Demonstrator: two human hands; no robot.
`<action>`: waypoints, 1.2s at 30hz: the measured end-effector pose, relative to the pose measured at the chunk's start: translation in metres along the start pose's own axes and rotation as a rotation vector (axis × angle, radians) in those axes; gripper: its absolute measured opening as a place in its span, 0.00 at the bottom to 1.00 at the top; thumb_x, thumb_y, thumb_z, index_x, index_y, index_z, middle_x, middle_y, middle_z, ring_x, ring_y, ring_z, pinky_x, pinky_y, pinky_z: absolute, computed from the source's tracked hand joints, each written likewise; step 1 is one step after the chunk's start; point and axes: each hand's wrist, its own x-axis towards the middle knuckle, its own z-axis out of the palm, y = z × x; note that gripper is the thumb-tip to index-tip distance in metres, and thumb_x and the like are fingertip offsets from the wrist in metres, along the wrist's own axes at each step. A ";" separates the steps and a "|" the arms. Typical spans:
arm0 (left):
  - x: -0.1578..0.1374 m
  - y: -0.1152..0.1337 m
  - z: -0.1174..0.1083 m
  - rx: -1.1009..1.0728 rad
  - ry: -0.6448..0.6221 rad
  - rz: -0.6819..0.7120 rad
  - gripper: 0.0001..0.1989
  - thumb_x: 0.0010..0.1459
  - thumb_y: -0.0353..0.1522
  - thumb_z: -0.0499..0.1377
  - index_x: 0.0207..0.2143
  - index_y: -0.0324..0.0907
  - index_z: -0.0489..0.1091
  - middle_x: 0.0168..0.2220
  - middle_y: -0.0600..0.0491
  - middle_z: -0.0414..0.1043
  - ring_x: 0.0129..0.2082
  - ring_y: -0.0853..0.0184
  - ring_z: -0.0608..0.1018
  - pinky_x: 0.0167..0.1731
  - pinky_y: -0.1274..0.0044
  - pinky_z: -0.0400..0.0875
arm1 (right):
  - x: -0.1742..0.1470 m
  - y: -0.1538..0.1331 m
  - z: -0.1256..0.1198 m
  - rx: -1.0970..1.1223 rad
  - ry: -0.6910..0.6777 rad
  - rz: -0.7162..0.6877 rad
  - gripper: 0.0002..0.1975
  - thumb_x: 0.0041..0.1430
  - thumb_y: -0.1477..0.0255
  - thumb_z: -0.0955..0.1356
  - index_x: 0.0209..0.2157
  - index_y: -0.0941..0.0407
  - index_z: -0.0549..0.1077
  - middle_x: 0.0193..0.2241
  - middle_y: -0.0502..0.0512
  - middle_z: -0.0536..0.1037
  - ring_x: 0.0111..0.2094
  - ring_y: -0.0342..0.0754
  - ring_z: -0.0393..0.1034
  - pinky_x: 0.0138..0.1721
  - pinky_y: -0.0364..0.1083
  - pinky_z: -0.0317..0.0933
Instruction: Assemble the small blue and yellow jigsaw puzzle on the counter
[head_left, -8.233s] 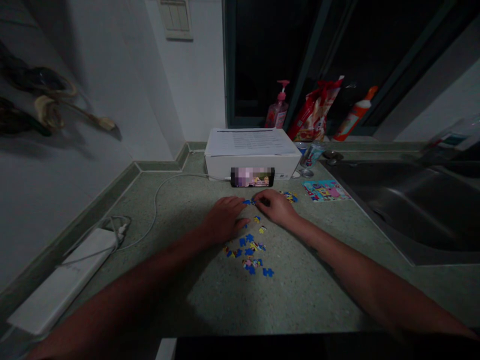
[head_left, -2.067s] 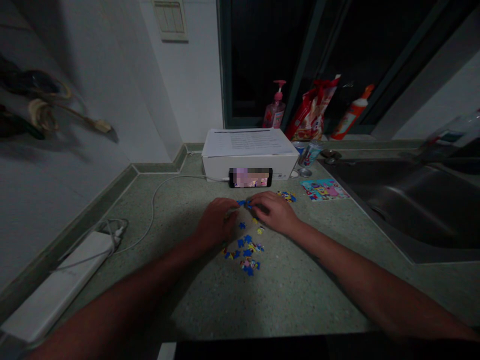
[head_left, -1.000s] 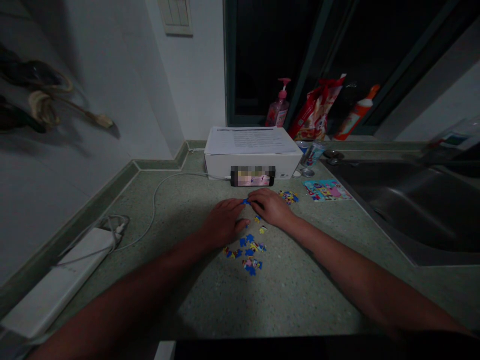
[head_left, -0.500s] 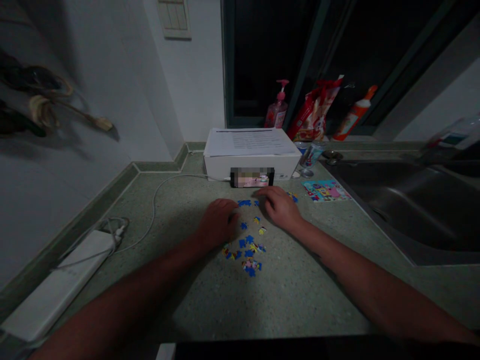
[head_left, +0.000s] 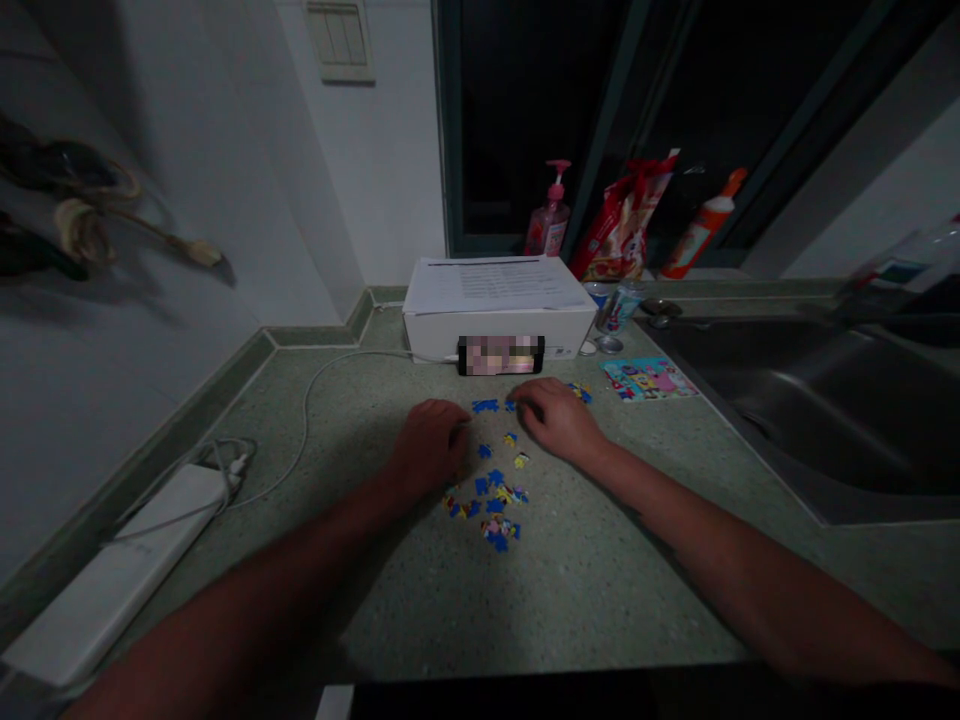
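On the green speckled countertop, my right hand has its fingertips at a small blue puzzle piece, its fingers bent around the piece's edge. Left of it lies a short strip of joined blue puzzle pieces. Beside that strip rests my left hand, fingers loosely curved and thumb apart, with nothing visible in it. Several loose blue and yellow puzzle pieces spread below, between my forearms. A cluster of mostly yellow and blue pieces sits partly hidden behind my right hand.
A phone, its picture blurred, leans on a white box with a cable plugged in. A colourful picture card lies right, near the steel sink. Cans stand behind. A white power strip lies at left.
My right hand's fingertips have come down to the small blue piece. My left hand has stayed nearly still beside the strip. The whole view has shifted slightly.
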 end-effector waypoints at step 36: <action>0.000 0.013 -0.019 -0.072 -0.114 -0.006 0.14 0.73 0.31 0.52 0.47 0.53 0.78 0.51 0.51 0.85 0.55 0.56 0.83 0.62 0.52 0.78 | 0.000 -0.004 0.005 0.003 -0.037 -0.022 0.13 0.69 0.79 0.69 0.49 0.52 0.83 0.48 0.62 0.87 0.53 0.62 0.80 0.59 0.62 0.72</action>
